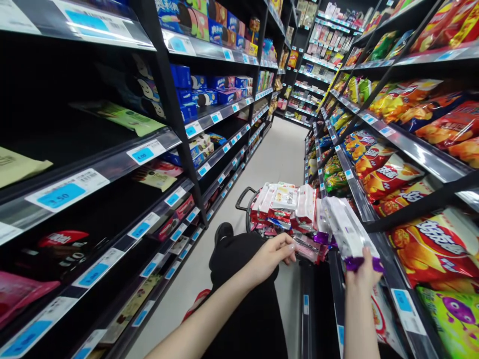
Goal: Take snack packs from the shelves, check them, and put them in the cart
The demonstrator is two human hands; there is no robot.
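My right hand (362,273) grips the near end of a white packet with a purple edge (346,232) and holds it up over the right shelf edge. My left hand (272,255) reaches forward with its fingers curled, the fingertips touching the pink and white packets (288,204) piled in a black basket (245,199) on the floor ahead. Whether the left hand grips one of those packets is hard to tell. My dark-trousered leg and black shoe (223,232) lie below the left arm.
I am in a narrow shop aisle with a pale floor (277,154). Black shelves (123,164) on the left carry biscuit boxes and blue price tags. The right-hand shelves (411,144) are packed with crisp bags. More shelving closes the far end.
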